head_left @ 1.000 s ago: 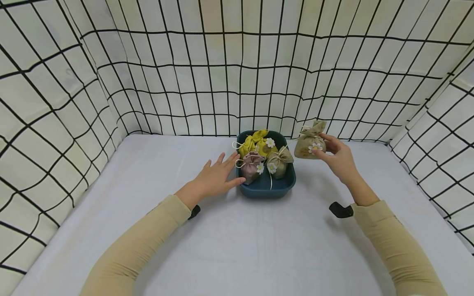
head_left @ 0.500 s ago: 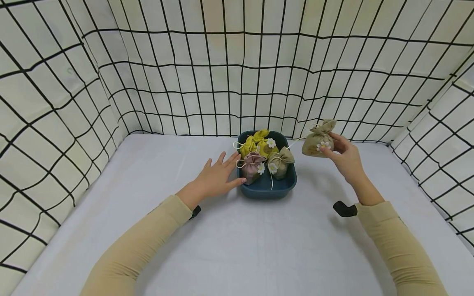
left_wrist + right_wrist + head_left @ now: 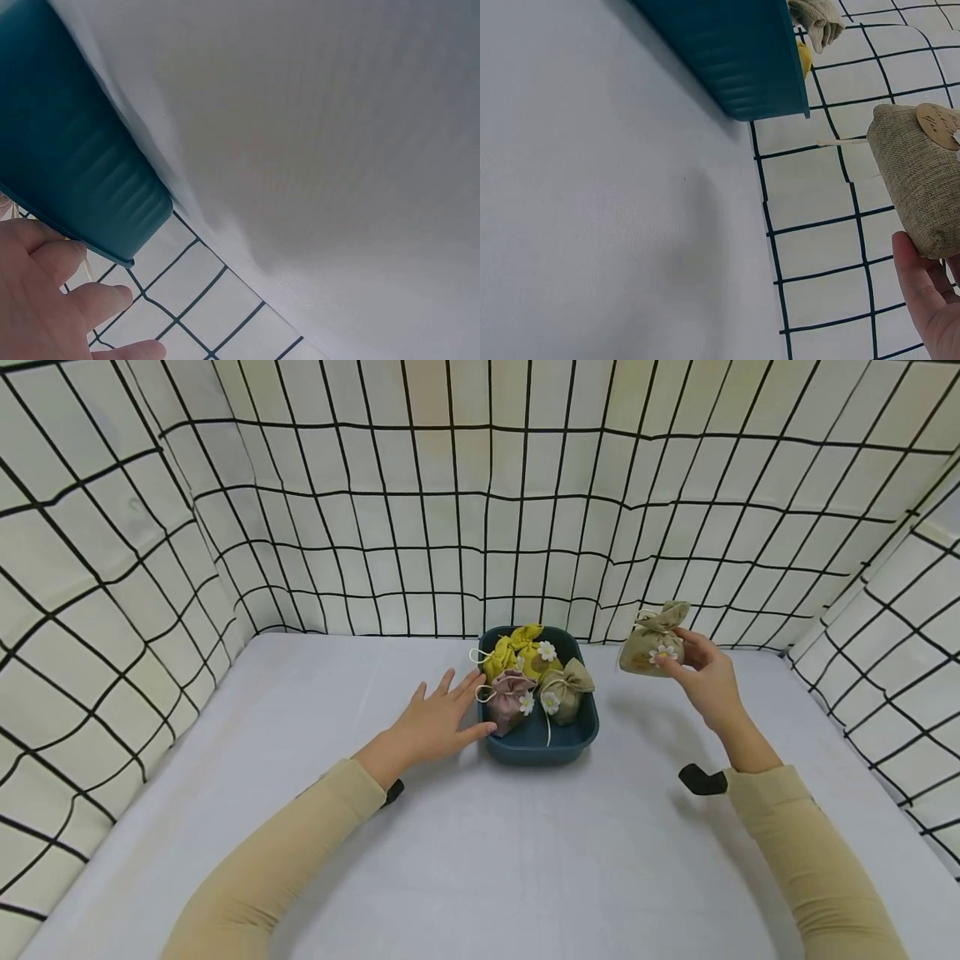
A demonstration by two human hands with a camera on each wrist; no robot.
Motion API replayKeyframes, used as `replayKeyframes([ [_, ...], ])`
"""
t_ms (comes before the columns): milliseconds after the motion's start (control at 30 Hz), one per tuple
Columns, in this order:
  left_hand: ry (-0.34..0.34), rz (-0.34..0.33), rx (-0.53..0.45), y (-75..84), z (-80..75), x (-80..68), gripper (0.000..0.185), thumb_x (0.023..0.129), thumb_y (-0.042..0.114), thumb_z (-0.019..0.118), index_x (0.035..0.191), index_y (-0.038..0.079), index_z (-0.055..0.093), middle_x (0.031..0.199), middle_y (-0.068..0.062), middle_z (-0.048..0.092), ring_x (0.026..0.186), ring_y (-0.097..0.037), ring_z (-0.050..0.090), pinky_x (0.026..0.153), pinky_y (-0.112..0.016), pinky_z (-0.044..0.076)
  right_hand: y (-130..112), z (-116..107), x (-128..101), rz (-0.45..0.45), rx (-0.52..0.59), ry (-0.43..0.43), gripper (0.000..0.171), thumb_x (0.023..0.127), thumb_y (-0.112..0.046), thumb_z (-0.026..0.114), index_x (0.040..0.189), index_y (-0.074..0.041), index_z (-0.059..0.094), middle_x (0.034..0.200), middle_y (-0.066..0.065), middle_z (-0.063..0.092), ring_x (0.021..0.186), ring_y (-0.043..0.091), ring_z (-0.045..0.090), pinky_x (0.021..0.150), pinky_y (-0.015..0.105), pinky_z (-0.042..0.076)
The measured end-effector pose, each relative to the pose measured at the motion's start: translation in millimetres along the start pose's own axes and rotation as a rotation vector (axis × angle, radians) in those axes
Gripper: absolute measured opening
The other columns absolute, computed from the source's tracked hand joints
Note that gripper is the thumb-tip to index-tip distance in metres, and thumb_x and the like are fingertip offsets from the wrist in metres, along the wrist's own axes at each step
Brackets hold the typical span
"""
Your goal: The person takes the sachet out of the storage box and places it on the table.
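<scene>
Three pouches [image 3: 528,681] in tray [image 3: 540,745]

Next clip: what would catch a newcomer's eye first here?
Probably the beige drawstring pouch with a daisy on it, held up in the right hand above the white table, to the right of the teal tray. Next, the tray itself at the table's far middle, holding yellow, pink and olive pouches, with the left hand resting open against its left side. Black-gridded cloth walls surround everything.

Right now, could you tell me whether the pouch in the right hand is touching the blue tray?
Apart. The head view shows the pouch held by the right hand above the table, beside the tray.
</scene>
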State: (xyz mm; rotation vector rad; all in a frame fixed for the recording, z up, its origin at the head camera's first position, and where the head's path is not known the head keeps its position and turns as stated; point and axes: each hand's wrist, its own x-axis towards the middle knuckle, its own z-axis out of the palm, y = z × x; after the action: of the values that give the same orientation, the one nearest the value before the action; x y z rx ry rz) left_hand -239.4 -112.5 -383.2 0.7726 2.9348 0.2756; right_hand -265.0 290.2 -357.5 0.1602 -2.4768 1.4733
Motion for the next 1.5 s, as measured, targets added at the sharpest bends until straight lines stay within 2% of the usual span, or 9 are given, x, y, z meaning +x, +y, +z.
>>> replayKeyframes([
  [200,0.009,-0.001,0.0,-0.8,1.1,-0.5,0.085,0.104,0.066,0.04,0.166,0.014,0.015,0.171,-0.003,0.009,0.156,-0.039,0.007,0.117,-0.07,0.012,2.6,0.2,2.9,0.013,-0.007,-0.001,0.065,0.101,-0.026,0.067,0.156,-0.003,0.042,0.134,0.019,0.057,0.108,0.003,0.053,0.082,0.012,0.045],
  [433,0.015,0.003,0.0,-1.4,2.1,0.4,0.084,0.104,0.066,0.039,0.166,0.014,0.016,0.171,-0.003,0.01,0.155,-0.039,0.008,0.116,-0.07,0.014,7.8,-1.1,5.4,0.047,-0.001,0.007,0.066,0.1,-0.027,0.067,0.156,-0.004,0.041,0.133,0.015,0.057,0.108,0.004,0.053,0.081,0.012,0.046],
  [733,0.017,0.013,0.006,-0.6,1.1,0.4,0.085,0.104,0.066,0.038,0.166,0.014,0.016,0.171,-0.003,0.01,0.155,-0.039,0.009,0.116,-0.07,0.015,14.1,-4.1,9.0,0.079,0.011,0.016,0.067,0.101,-0.029,0.067,0.157,-0.005,0.04,0.144,0.026,0.052,0.112,0.007,0.053,0.082,0.011,0.046],
  [1100,0.015,0.01,0.006,-1.6,1.4,0.5,0.084,0.104,0.066,0.038,0.166,0.014,0.015,0.171,-0.003,0.01,0.155,-0.039,0.009,0.116,-0.07,0.015,28.7,-7.4,14.9,0.102,0.021,0.018,0.066,0.101,-0.027,0.067,0.157,-0.004,0.041,0.145,0.026,0.051,0.111,0.003,0.053,0.084,0.01,0.045],
  [1300,0.01,0.014,0.001,-0.6,0.2,-0.2,0.084,0.104,0.066,0.038,0.166,0.015,0.015,0.172,-0.003,0.009,0.155,-0.039,0.008,0.116,-0.07,0.014,35.2,-11.3,18.2,0.152,0.054,0.029,0.067,0.101,-0.024,0.066,0.159,-0.006,0.037,0.151,0.026,0.046,0.118,0.008,0.052,0.084,0.009,0.045],
  [1500,0.007,0.008,-0.002,-0.5,0.7,0.0,0.085,0.104,0.067,0.039,0.166,0.016,0.014,0.172,-0.002,0.009,0.156,-0.039,0.008,0.116,-0.07,0.013,38.6,-14.5,19.4,0.197,0.05,0.027,0.069,0.101,-0.029,0.066,0.16,-0.007,0.036,0.154,0.025,0.044,0.123,0.013,0.051,0.089,0.014,0.046],
])
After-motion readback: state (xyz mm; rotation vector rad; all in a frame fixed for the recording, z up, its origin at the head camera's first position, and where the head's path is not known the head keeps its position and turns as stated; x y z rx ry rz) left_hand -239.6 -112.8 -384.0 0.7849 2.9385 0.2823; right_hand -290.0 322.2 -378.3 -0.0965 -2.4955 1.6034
